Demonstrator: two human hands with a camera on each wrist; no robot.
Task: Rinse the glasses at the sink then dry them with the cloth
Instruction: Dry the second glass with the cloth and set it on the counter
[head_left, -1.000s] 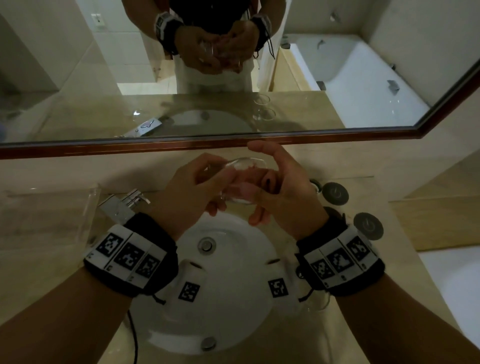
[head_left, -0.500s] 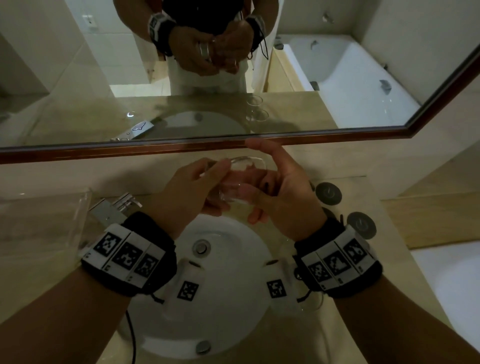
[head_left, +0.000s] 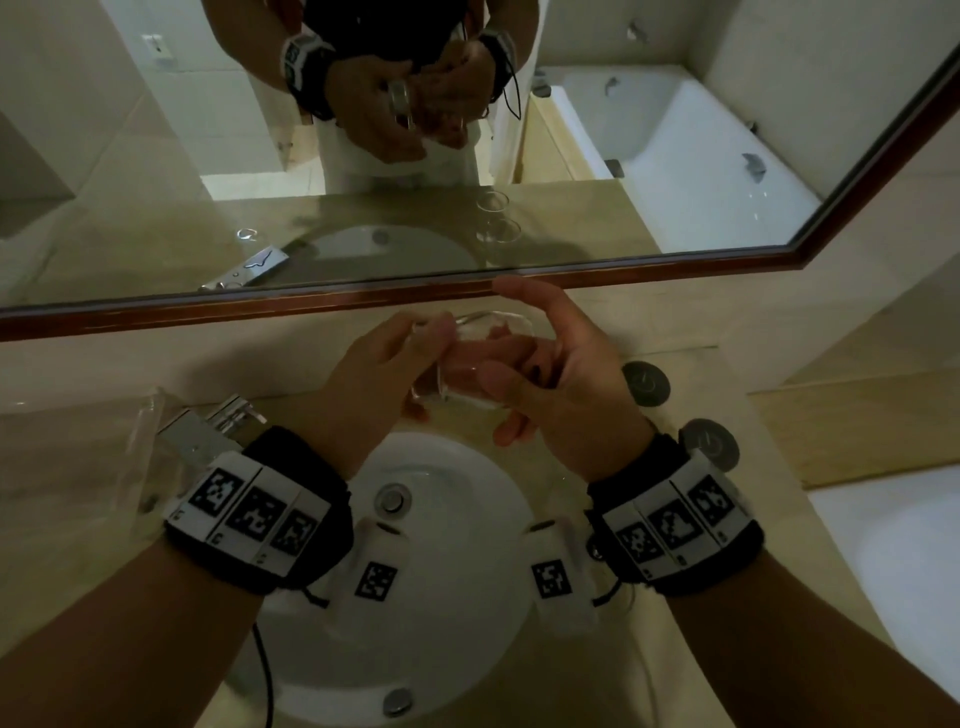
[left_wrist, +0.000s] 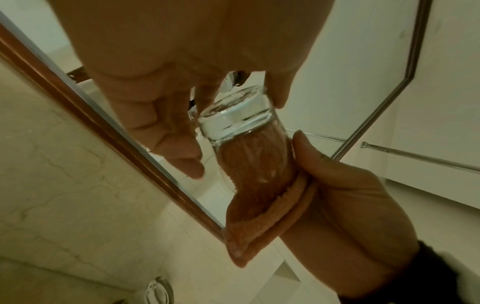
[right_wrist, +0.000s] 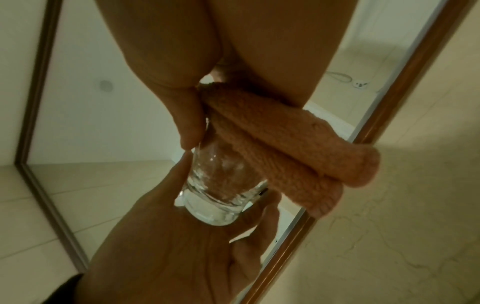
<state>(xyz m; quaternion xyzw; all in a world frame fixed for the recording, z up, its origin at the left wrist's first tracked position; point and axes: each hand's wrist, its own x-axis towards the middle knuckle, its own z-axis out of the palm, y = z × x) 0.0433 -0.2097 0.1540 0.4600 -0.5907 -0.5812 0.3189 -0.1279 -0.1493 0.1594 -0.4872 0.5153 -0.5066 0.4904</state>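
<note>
Held above the far rim of the sink (head_left: 322, 613), close under the mirror (head_left: 156, 218): one clear glass (head_left: 470, 358), lying on its side between both hands. Left hand (head_left: 363, 384) grasping the thick base end of the glass, thumb on top, fingers curled underneath. Right hand (head_left: 566, 395) at the open mouth, fingers wrapped in the orange cloth (left_wrist: 259, 195) and pushed inside the glass, thumb pressed against the outer wall, forefinger pointing up and away. Both grips clenched: the left on the glass, the right pinching cloth and glass wall together.

Seen from the left wrist, cloth filling the inside of the glass nearly to the base, a folded edge trailing out over the right palm. Seen from the right wrist, cloth rolled round the fingers, glass base seated in the left palm.

Round white basin sunk into the marble tabletop (head_left: 67, 467), drain plug (head_left: 393, 499) at its centre. Chrome tap (head_left: 213, 426) at the basin's left rim. Two round dark coasters (head_left: 645, 383) near the right edge of the tabletop. Two more glasses visible only as reflections in the mirror.
</note>
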